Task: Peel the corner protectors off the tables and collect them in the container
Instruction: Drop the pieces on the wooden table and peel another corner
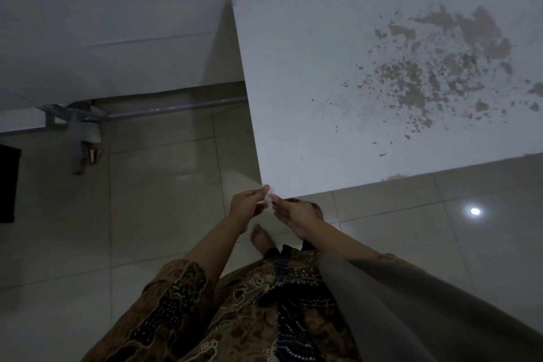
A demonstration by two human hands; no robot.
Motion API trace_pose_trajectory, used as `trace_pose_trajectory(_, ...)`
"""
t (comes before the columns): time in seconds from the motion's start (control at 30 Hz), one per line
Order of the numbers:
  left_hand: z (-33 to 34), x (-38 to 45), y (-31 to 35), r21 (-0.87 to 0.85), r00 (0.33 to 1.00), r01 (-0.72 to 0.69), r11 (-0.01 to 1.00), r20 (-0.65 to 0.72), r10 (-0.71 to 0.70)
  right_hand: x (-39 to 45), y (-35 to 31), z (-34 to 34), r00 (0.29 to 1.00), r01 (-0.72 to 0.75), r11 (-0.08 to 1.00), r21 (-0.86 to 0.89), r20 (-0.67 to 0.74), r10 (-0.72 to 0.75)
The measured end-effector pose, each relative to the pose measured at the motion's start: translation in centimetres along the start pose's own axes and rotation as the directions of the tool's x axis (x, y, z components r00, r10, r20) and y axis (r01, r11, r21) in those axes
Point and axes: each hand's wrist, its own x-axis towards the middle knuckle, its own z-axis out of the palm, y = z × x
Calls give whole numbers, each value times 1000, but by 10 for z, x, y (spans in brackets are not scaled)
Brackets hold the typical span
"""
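Scene: a person stands at the near corner of a white counter (338, 82) that fills the upper right of the frame, with pale floor tiles (147, 200) below.
Corner protector (268, 196): a small whitish piece at the counter's nearest corner, low in the centre of the frame; it is too small to tell whether it is stuck on or already free.
Left hand (246, 207): just left of the corner, fingers curled with the fingertips pinching the left side of the protector, likely to steady it against the pull.
Right hand (293, 214): just right of the corner, fingers bent and the tips closed on the other side of the same piece.
Why both hands: in my judgement, gripping from opposite sides lets the person work the glue loose without tearing the piece.
Counter surface: brown patches (440, 67) of flaked paint at the upper right, well apart from the corner.
Container: not in view, so where the piece is to go cannot be told.
Other things: a grey pipe (176, 104) runs along the wall base at the left; a bare foot (261, 236) shows beneath the hands.
Step in hand: peeling at this corner, with collecting not yet done.
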Motion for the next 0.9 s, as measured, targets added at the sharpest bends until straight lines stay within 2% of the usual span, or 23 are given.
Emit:
trace_pose_trajectory(0.33,12,20,3,198,983,47,979,-186,-10,20,3,4,987,29,981,-192,-152,-59)
trace_pose_trajectory(0.57,18,21,2,209,976,61,976,-219,-14,26,4,8,968,-41,955,-294,-248,-35)
trace_pose_trajectory(0.7,23,18,6,222,965,95,970,-260,-35,19,1,7,959,-17,947,-321,-274,-75)
trace_pose_trajectory(0.8,19,14,5,254,972,70,965,-234,-9,13,1,2,975,49,934,-354,-187,-122)
trace_pose_trajectory(0.9,8,7,3,180,995,3,984,-103,15,2,-2,-7,990,96,936,-337,-68,-126)
